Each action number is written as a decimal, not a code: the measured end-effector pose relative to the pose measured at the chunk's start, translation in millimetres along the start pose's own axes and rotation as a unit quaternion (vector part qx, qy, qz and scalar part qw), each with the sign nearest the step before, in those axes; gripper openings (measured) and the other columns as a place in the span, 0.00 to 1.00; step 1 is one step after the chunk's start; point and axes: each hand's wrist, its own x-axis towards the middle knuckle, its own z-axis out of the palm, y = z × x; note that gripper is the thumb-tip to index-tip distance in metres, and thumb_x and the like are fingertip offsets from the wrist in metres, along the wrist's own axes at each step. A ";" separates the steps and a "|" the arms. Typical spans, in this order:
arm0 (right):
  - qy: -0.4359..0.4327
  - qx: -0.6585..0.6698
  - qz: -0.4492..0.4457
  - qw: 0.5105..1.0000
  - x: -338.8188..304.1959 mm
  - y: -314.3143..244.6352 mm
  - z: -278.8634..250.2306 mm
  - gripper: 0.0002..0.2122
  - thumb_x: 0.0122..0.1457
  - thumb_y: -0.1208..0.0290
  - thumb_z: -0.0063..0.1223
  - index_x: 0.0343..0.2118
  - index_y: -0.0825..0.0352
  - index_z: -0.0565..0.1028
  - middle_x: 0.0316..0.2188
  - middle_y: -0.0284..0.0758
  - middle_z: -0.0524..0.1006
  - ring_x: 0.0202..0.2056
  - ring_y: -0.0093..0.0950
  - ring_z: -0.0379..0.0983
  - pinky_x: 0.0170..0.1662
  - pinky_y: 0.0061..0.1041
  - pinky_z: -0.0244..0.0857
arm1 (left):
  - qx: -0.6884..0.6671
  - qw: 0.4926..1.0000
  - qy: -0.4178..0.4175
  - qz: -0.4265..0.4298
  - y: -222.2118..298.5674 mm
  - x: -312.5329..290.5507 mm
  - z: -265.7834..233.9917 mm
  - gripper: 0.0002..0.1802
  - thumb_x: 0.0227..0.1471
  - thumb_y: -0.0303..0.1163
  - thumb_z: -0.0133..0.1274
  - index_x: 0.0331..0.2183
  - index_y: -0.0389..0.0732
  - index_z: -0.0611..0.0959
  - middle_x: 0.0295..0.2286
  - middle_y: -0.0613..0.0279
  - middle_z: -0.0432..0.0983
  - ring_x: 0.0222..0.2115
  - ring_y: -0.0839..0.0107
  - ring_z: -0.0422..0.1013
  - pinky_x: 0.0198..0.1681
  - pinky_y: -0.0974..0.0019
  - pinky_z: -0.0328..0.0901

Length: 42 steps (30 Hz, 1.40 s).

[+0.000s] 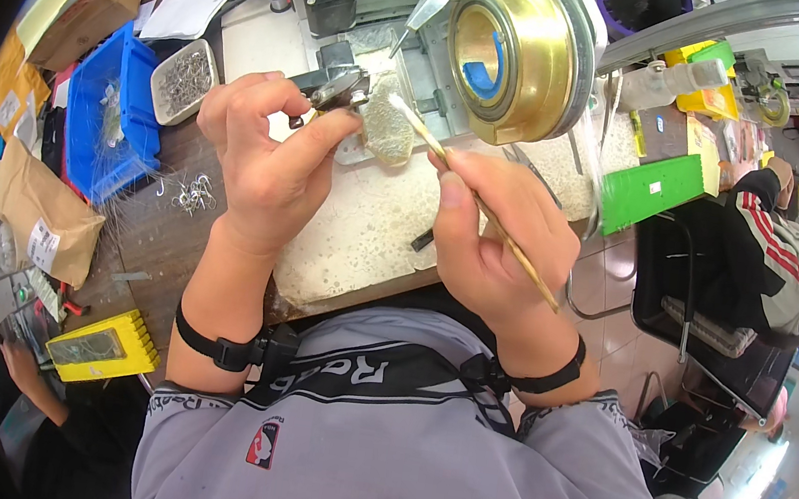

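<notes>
My left hand [277, 148] is closed around a small shiny metal piece with dark parts [340, 90], pinched between thumb and fingers; its exact kind is unclear. In my right hand [498, 227] is a thin wooden stick with a white tip [511, 247], gripped like a pen, either a brush or a swab. The white tip points up and left, a short way from the metal piece. Behind both hands stands a machine with a large brass-coloured ring [532, 50]. A pale, translucent lumpy pad [388, 132] lies at its base, between my hands.
A blue bin [114, 116] and a white tray of small metal bits [185, 80] stand at left, near loose hooks [195, 194]. A brown paper package [41, 212] and a yellow case [104, 347] lie farther left. At right are a green panel [654, 192] and a seated person [773, 248].
</notes>
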 end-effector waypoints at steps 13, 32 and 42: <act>-0.113 -0.168 0.009 0.979 -10.7 -6.3 -15.1 0.07 0.49 0.80 0.58 0.33 0.68 0.77 0.28 0.35 0.72 0.29 0.35 0.71 0.32 0.32 0.66 | -0.001 1.000 0.000 0.004 3.2 5.2 1.2 0.17 0.28 0.21 0.64 0.28 0.51 0.88 0.33 0.66 0.67 0.41 0.61 0.67 0.47 0.58 0.56; -0.190 -0.354 0.222 0.888 -58.5 61.5 -87.0 0.08 0.58 0.68 0.60 0.38 0.64 0.81 0.34 0.41 0.77 0.37 0.43 0.77 0.41 0.40 0.72 | -0.016 1.000 0.000 -0.004 3.2 4.2 -7.9 0.15 0.31 0.20 0.66 0.28 0.46 0.88 0.34 0.63 0.67 0.42 0.59 0.65 0.47 0.57 0.58; -0.248 -0.293 0.288 0.877 -58.9 71.3 -95.1 0.13 0.60 0.72 0.57 0.46 0.70 0.76 0.39 0.46 0.78 0.40 0.49 0.76 0.43 0.44 0.70 | -0.023 1.000 0.004 -0.006 3.5 1.0 -3.1 0.16 0.30 0.21 0.65 0.28 0.49 0.88 0.34 0.65 0.66 0.42 0.59 0.67 0.47 0.55 0.56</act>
